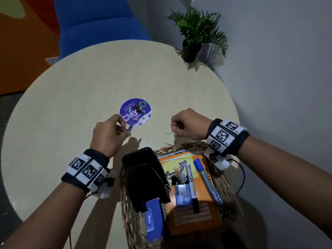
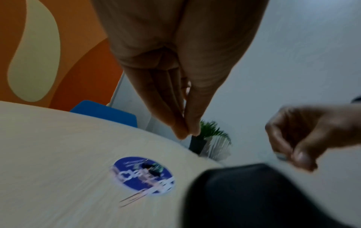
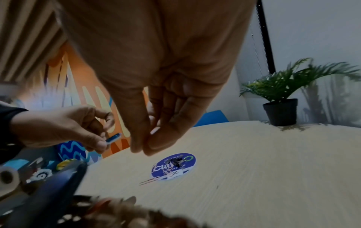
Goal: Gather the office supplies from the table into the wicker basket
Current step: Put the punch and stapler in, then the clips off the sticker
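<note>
The left hand (image 1: 107,133) hangs just above the surface beside the near edge of the sticker (image 1: 135,112), thumb and fingers pinched on a small blue clip (image 3: 114,137); held that lightly and clear of the wood, the clip looks ready to be carried to the basket (image 1: 129,203) rather than set down. The right hand (image 1: 186,125) is curled over the basket's far rim, fingertips drawn together; the left wrist view shows something small and grey at its fingers (image 2: 281,156), too blurred to name, so it probably holds a small piece above the drop point. On the sticker lie a few dark binder clips (image 1: 136,108) and paper clips (image 1: 135,118), and a thin wire piece (image 1: 168,133) lies between sticker and basket, so I judge the gathering near its end with only small things left, which suits a two-handed fingertip pick. The basket, nearer the person than the sticker, already holds a black organiser (image 1: 143,177), an orange notebook (image 1: 194,216), markers (image 1: 204,175), a blue box (image 1: 182,194) and loose clips. The surface (image 1: 89,78) is a round, pale wood-grain top. Beyond the sticker, at the far edge, stands a potted plant (image 1: 197,33) against a grey wall; a blue chair (image 1: 100,24) sits behind, with an orange patterned wall beyond it.
</note>
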Action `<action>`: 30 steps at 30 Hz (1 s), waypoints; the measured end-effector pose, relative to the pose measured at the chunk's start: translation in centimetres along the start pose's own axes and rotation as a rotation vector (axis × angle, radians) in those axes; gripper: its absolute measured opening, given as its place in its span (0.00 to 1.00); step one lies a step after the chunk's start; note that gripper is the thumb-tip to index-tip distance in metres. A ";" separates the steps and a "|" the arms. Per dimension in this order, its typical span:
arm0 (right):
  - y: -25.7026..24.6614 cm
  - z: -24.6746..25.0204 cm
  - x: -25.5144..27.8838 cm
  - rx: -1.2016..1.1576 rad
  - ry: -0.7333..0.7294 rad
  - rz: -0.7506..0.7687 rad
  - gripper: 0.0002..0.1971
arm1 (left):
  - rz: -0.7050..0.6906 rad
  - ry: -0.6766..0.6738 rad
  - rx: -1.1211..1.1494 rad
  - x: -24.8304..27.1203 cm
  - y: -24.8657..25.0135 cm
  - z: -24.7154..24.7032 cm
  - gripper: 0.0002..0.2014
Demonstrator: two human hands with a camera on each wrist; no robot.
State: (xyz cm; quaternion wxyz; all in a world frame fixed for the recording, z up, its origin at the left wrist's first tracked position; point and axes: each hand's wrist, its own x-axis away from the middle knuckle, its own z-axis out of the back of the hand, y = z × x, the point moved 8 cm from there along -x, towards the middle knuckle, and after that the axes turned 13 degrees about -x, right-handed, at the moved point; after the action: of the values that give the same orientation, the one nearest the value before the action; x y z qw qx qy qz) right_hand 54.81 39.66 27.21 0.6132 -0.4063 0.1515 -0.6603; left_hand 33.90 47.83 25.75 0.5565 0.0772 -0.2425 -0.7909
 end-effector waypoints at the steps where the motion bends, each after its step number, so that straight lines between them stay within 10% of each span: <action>1: 0.3 -0.2 1.5 -0.029 0.001 -0.008 0.03 | -0.011 -0.004 0.017 1.3 0.6 0.6 0.13; 19: 5.7 0.1 11.3 -0.128 0.123 -0.088 0.06 | -0.247 -0.229 0.169 13.9 9.4 -3.7 0.13; 30: 3.3 -0.2 4.6 0.025 -0.036 -0.055 0.07 | 0.081 0.070 -0.007 3.6 -2.9 1.5 0.06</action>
State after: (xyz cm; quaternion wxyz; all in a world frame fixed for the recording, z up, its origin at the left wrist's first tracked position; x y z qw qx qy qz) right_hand 57.24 34.68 26.38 0.6025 -0.4143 0.1212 -0.6713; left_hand 29.56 45.73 26.29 0.5964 0.0931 -0.2230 -0.7655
